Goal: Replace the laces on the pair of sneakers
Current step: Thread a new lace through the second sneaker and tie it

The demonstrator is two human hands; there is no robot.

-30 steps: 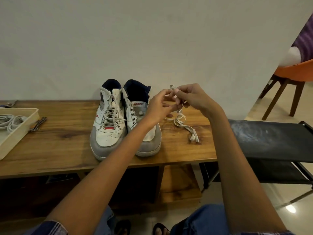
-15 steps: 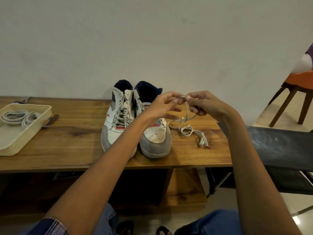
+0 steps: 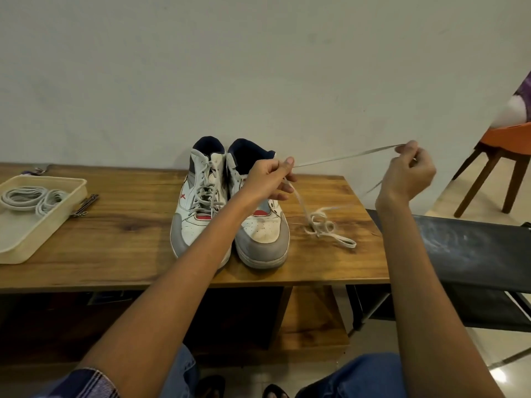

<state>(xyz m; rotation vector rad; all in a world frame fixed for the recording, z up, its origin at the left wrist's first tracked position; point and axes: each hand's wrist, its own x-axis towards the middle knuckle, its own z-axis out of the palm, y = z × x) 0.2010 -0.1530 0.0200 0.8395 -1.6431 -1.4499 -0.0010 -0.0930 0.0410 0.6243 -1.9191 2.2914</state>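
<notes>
A flat off-white shoelace (image 3: 344, 155) stretches taut between the left hand (image 3: 270, 179) and right hand (image 3: 409, 173), both pinching it in curled fingers. Its loose remainder lies tangled on the counter (image 3: 120, 234) just right of the white-and-grey sneakers (image 3: 227, 208).

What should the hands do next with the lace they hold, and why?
Probably keep drawing the lace through the left hand with the right hand to straighten it. One stretch is taut between the hands, but the rest lies tangled in loops on the table beside the right shoe, which shows no lace.
</notes>
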